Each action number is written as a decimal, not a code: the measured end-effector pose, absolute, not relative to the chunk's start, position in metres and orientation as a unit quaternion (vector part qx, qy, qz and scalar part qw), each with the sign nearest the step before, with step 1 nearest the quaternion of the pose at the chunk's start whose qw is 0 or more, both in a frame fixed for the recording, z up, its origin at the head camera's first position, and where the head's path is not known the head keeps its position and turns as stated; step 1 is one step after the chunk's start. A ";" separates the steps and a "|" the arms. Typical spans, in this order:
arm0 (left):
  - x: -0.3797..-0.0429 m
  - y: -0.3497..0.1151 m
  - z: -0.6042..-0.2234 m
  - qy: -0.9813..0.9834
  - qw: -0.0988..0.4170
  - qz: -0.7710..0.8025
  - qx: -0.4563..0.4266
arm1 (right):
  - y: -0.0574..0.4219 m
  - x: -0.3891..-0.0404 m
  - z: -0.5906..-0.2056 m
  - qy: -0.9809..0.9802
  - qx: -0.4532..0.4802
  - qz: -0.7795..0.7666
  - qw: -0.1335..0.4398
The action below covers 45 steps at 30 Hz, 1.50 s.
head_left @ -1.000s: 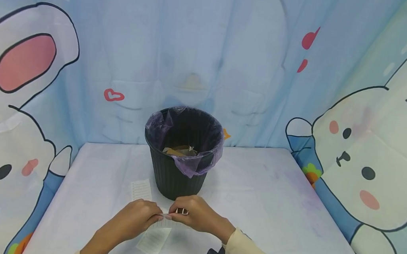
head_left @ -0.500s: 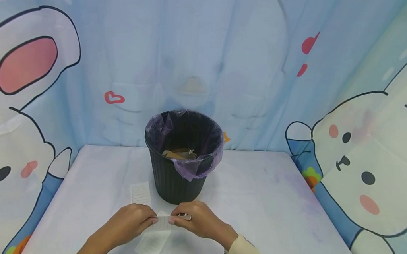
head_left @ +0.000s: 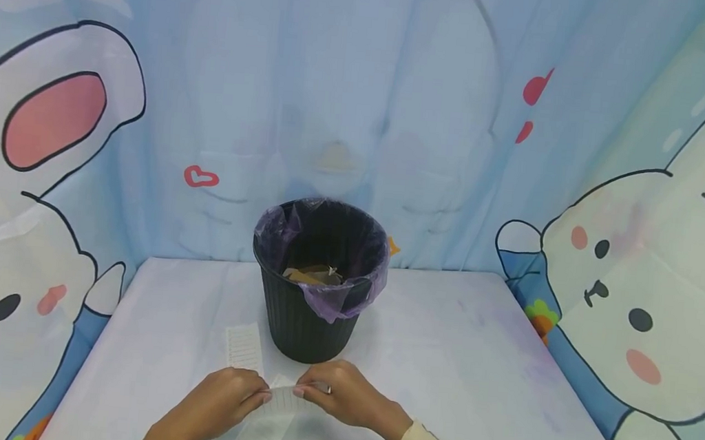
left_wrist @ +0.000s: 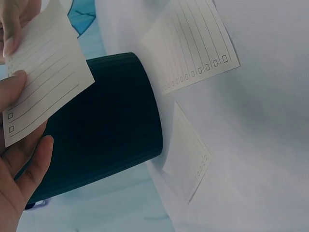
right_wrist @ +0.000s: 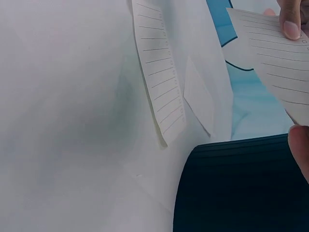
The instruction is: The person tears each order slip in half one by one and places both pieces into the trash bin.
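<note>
Head | left hand (head_left: 231,395), right hand (head_left: 343,395): grip pinching lined sheet (head_left: 281,401) by edge | tabletop (head_left: 471,374) stretches right

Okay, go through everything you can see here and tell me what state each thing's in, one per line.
Bin: upright, scraps inside.
Purple liner: folded over the rim.
Table: covered with pale cloth.
Held sheet: lifted, slightly bowed.
Left hand: pinching that sheet.
Right hand: pinching its other side.
Sheet beside the bin: lying down, lined side up.
Nearer sheet: lying down, partly hidden in the head view.
Curtain: hanging behind.
</note>
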<state>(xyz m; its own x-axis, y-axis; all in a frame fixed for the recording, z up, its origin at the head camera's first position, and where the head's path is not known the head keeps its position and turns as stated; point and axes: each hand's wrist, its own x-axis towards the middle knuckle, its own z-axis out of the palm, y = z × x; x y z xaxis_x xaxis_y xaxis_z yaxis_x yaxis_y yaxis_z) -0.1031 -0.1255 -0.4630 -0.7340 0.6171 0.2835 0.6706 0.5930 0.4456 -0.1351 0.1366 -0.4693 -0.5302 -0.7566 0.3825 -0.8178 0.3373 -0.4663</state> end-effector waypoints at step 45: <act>-0.104 -0.125 -0.463 -0.845 0.237 -0.236 -0.418 | 0.130 -0.133 -0.463 -0.794 0.412 0.447 0.011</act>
